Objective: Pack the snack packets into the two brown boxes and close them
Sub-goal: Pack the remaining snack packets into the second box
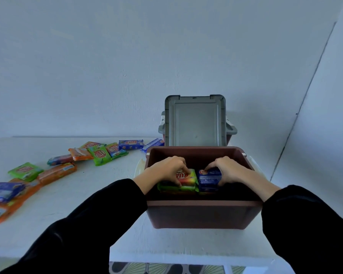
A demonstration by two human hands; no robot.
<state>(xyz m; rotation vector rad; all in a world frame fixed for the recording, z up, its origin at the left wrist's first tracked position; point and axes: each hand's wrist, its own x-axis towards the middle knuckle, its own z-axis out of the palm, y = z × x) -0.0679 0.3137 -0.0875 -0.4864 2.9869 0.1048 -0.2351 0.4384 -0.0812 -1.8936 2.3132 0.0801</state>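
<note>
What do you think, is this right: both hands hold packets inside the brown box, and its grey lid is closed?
No. The grey lid is open, standing up behind the brown box, as the head view shows. The left hand holds the green packet and the right hand the blue packet.

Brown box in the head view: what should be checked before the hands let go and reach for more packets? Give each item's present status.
1. Grey lid stands open behind the brown box: ok.
2. Left hand grips the green packets inside the box: ok.
3. Right hand grips the blue packets beside them: ok.
4. Both stacks seated on the box floor: cannot tell, the front wall hides it.
5. All packets packed: not ok, loose packets lie on the table.
6. Second box open or closed: cannot tell, mostly hidden behind the lid.
</note>
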